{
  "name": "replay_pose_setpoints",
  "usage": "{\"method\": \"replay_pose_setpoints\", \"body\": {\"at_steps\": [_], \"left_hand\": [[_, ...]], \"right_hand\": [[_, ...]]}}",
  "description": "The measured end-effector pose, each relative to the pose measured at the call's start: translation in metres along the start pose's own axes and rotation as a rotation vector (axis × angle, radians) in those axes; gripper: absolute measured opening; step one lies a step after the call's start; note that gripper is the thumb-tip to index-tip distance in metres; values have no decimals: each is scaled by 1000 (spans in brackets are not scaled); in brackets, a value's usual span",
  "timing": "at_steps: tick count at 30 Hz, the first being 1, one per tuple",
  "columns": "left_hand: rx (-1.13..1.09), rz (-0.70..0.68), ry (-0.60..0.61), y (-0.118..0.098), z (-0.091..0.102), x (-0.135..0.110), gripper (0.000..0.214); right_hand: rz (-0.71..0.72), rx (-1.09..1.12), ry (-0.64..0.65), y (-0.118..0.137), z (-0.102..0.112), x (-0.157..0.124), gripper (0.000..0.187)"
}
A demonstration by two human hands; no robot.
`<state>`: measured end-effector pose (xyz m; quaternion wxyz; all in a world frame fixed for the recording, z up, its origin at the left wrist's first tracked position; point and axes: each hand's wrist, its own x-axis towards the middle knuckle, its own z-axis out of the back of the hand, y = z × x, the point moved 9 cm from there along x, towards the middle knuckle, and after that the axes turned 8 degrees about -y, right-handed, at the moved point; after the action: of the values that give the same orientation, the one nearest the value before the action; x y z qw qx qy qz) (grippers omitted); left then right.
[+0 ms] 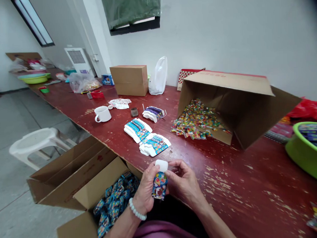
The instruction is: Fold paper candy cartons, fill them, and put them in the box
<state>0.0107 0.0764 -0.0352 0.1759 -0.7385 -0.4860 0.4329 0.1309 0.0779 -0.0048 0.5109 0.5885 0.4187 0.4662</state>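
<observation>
My left hand (146,189), with a white bead bracelet at the wrist, and my right hand (183,182) are both closed around one small colourful packet with a white top (160,179), held upright at the near edge of the red table (254,185). Just beyond it lie stacks of similar blue-printed white packets (154,144) (137,129) and a purple-printed stack (154,113). A large cardboard box on its side (252,112) spills a heap of small bright candy wrappers (195,121) onto the table.
An open carton holding blue packets (114,200) stands on the floor at my left, near a white plastic stool (37,140). On the table: white mug (102,114), closed brown box (129,79), white plastic bag (159,76), green basin (307,150) at right, more clutter far left.
</observation>
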Motion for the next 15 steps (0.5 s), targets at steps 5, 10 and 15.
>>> {"method": "replay_pose_setpoints", "body": {"at_steps": [5, 10, 15], "left_hand": [[6, 3, -17, -2, 0, -2, 36], [-41, 89, 45, -3, -8, -3, 40], [26, 109, 94, -7, -6, -1, 44]], "right_hand": [[243, -229, 123, 29, -9, 0, 14], [57, -89, 77, 16, -6, 10, 21], [293, -260, 271, 44, -23, 3, 11]]}}
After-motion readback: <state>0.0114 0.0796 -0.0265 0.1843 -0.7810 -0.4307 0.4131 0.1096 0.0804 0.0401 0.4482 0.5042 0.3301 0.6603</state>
